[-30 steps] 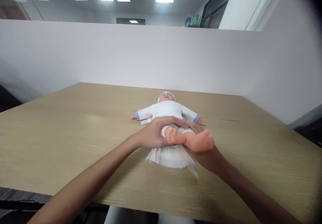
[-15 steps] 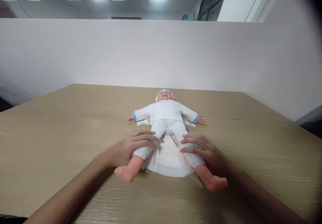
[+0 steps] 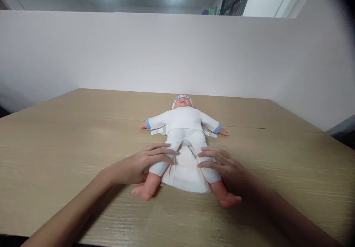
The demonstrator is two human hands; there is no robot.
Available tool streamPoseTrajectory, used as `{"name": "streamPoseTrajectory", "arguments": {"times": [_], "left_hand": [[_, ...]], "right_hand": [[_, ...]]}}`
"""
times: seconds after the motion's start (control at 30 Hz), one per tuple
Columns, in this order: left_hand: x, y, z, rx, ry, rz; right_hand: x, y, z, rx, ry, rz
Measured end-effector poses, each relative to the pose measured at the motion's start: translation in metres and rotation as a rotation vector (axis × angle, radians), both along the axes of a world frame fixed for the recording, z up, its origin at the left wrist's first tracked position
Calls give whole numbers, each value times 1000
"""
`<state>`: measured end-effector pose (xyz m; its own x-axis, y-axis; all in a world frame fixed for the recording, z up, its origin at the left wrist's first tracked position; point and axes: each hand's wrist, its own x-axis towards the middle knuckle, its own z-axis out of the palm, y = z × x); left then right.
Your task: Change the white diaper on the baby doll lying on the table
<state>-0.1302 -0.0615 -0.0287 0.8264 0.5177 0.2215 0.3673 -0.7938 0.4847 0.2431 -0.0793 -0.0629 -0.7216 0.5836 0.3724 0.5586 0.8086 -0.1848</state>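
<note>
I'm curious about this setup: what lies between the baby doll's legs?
In the head view, a spread white diaper lies between the legs of the baby doll.

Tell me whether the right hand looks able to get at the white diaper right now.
Likely yes: the right hand lies over the doll's leg, close beside the white diaper, whose middle part lies uncovered.

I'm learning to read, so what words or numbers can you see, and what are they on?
Hat on the doll: dark letters, maybe "Happy Baby", but too small to be sure.
Green thing at the back: too blurred to tell.
I can't make out any other words or numbers.
</note>
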Motion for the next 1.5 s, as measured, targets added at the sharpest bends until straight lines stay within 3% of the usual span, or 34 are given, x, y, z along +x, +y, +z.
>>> {"name": "streamPoseTrajectory", "arguments": {"times": [0.2,0.33,0.5,0.73,0.9,1.07,1.23,1.37,1.5], "left_hand": [[-2,1,9,-146,21,-33],[5,-6,15,-178,-7,45],[31,-24,14,3,98,203],[59,-38,3,270,305,351],[59,-34,14,225,231,351],[55,-12,39,28,-42,378],[61,25,57,-16,-271,418],[69,68,55,-284,-406,550],[76,112,38,-575,-528,618]], "right_hand": [[4,6,0,-66,101,28],[-4,2,17,-170,162,5],[-21,-24,31,-207,12,-123],[-39,-52,8,-28,-108,-225],[-50,-51,13,26,-32,-318],[-54,-19,34,-52,161,-458],[-59,32,56,-23,437,-378],[-60,80,63,-179,550,-440],[-58,128,55,-385,560,-510]]}}
